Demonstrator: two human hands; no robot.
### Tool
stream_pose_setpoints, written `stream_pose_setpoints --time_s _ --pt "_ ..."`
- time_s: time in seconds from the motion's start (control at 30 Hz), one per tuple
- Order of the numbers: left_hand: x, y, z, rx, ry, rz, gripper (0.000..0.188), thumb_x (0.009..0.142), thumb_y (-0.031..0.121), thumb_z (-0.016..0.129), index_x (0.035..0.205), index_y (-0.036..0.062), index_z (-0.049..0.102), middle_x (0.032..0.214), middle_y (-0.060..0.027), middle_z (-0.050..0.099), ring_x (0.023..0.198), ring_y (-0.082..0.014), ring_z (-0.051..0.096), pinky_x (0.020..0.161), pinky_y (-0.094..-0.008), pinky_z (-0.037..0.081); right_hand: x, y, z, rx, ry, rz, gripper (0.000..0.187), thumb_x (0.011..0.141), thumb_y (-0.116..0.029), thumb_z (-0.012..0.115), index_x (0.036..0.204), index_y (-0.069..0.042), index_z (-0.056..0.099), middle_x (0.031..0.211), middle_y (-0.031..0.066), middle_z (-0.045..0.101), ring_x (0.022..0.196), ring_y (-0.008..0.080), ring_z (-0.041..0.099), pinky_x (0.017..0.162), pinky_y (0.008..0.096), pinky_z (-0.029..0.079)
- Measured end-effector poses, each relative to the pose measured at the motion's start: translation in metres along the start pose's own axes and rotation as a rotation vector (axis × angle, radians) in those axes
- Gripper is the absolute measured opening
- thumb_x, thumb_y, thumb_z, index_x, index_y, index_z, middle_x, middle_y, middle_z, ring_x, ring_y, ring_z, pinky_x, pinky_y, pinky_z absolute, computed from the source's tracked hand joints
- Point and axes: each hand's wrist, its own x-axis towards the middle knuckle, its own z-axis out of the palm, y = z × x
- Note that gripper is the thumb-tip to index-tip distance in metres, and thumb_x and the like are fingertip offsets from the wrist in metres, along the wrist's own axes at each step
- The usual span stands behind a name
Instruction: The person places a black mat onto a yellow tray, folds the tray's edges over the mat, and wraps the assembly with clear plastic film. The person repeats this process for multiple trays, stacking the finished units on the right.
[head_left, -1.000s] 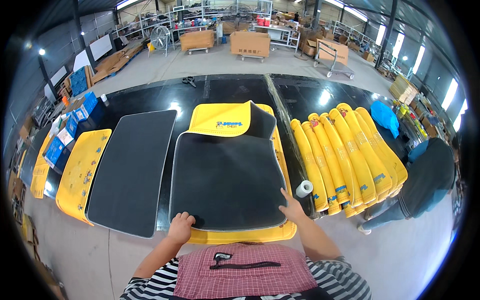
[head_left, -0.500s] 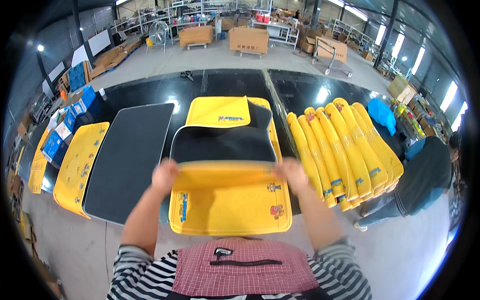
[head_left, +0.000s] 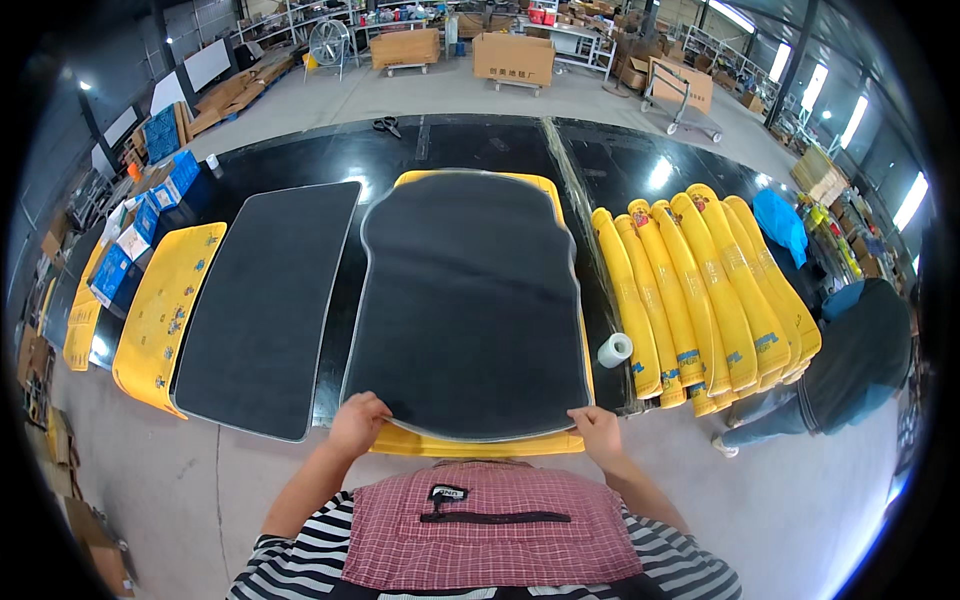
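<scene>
A mat point(head_left: 468, 300) lies black backing up, on top of a yellow mat point(head_left: 480, 446) whose edge shows beneath it along the front and right. Its far part bows in at the sides and its long edges are wavy. My left hand point(head_left: 357, 424) is closed in a pinch on the mat's near left corner. At the near right corner, my right hand point(head_left: 597, 434) pinches the same edge with fingers pressed together. Right of the mat stands a small roll of clear tape or film point(head_left: 614, 349).
Left lie a flat black-backed mat point(head_left: 265, 310), a yellow printed mat point(head_left: 165, 315) and blue boxes point(head_left: 135, 240). Several rolled yellow mats point(head_left: 700, 290) and a blue bag point(head_left: 780, 226) are at the right, near another person point(head_left: 850, 350). Scissors point(head_left: 387, 126) lie on the far black table point(head_left: 480, 140).
The mat was folded with its yellow face showing; now it lies spread, black side up. Both hands have moved down to its near edge. The roll has come into sight.
</scene>
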Motion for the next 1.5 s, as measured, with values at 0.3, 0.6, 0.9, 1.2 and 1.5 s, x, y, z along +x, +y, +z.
stream_pose_setpoints --time_s 0.3,0.6,0.9,1.2,1.5 --pt "0.009 0.011 -0.017 -0.128 -0.557 -0.111 0.018 0.088 0.021 0.071 0.098 0.0061 0.077 0.100 -0.0126 0.070 0.097 -0.0339 0.067 0.085 -0.0407 0.054 -0.019 0.009 -0.021 0.056 -0.016 0.114 0.020 0.099 -0.011 0.067 0.103 0.007 0.074 0.089 0.0104 0.074 0.075 0.0173 0.073 0.068 0.0283 0.060" --pt "0.045 0.004 -0.037 -0.192 -0.653 -0.466 0.024 0.092 0.027 0.070 0.102 0.0058 0.077 0.097 -0.0164 0.074 0.091 -0.0345 0.070 0.080 -0.0411 0.055 -0.025 -0.026 -0.022 0.446 -0.016 0.255 0.026 0.102 -0.013 0.061 0.113 0.010 0.067 0.094 0.0162 0.073 0.081 0.0230 0.075 0.074 0.0334 0.062" --pt "0.082 -0.020 0.047 0.282 -0.027 -0.167 0.009 0.086 0.017 0.070 0.094 0.0143 0.073 0.100 -0.0042 0.066 0.105 -0.0278 0.060 0.102 -0.0456 0.039 0.058 -0.081 0.034 -0.726 0.035 -0.169 0.053 0.090 -0.012 0.067 0.142 -0.012 0.058 0.096 0.0139 0.070 0.084 0.0308 0.067 0.079 0.0412 0.055" --pt "0.072 0.001 0.059 0.331 0.244 -0.132 0.017 0.085 0.008 0.064 0.099 0.0123 0.073 0.102 -0.0066 0.067 0.110 -0.0288 0.060 0.110 -0.0479 0.036 0.057 -0.047 0.082 -0.791 -0.346 -0.710 0.039 0.100 -0.020 0.058 0.138 -0.013 0.062 0.144 0.0113 0.060 0.137 0.0307 0.051 0.117 0.0483 0.035" --pt "0.026 0.045 0.067 0.211 -0.045 0.140 0.043 0.093 0.020 0.067 0.136 0.0148 0.062 0.134 -0.0080 0.063 0.126 -0.0292 0.056 0.110 -0.0518 0.037 0.023 -0.044 0.087 -0.866 -0.273 -0.755 0.045 0.095 -0.022 0.062 0.139 -0.010 0.060 0.137 0.0079 0.064 0.130 0.0266 0.054 0.113 0.0473 0.034"
